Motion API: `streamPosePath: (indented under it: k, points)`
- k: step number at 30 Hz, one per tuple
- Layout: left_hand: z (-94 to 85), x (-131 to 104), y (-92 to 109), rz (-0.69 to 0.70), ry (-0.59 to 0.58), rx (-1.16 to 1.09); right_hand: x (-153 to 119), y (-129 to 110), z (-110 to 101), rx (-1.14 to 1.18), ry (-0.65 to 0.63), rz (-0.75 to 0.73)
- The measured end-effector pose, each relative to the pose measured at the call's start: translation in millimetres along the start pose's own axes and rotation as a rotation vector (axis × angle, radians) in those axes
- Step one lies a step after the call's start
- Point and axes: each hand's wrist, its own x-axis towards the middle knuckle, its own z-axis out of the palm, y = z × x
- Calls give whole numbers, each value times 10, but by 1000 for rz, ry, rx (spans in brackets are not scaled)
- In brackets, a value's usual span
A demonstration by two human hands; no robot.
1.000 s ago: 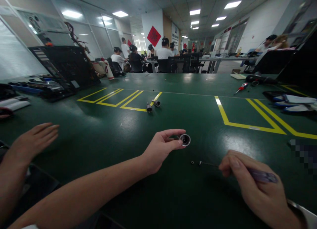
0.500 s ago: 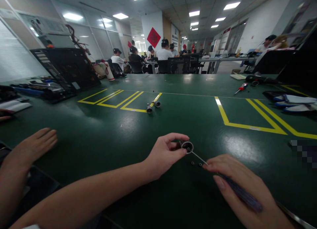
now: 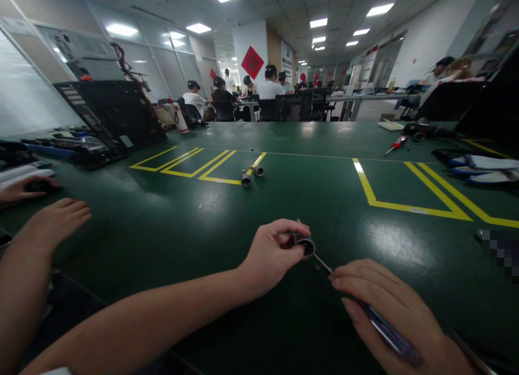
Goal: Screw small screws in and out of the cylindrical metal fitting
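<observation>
Between the thumb and fingers of my left hand [image 3: 272,251] is a small cup-shaped metal part [image 3: 307,246], its round opening facing right and toward me. My right hand [image 3: 385,304] is closed round the dark translucent handle of a screwdriver [image 3: 390,331]. The thin shaft runs up and left into the part's opening; its tip is hidden inside. Just below the part, a tiny dark ring-like piece [image 3: 317,268] lies on the green table. Two similar metal parts [image 3: 245,178] lie farther off by the yellow tape.
A co-worker's hand [image 3: 60,221] rests at the left, and another hand [image 3: 36,188] holds a dark object behind it. Yellow tape [image 3: 409,207] marks the table. A red screwdriver [image 3: 396,145] and blue-white gloves [image 3: 484,169] lie at the right. A black equipment frame [image 3: 113,115] stands left.
The metal part has tilted in my left hand, its opening turning more to the right. My right hand and the screwdriver have shifted slightly down and left. Another hand has come farther in at left.
</observation>
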Motion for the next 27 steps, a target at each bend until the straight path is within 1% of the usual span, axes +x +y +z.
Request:
streamPosePath:
  k: [6,15,20,27]
  points:
    - [5,9,-12,-9,3,24,67,-48,23,-14,29,3]
    - [8,16,-11,-5,8,42,170,-88,12,-18,114,-25]
    - [28,15,-15,-3,28,30,153,-76,10,-42,84,-24]
    - [17,12,-31,-6,23,26,157,-95,19,-34,68,-26]
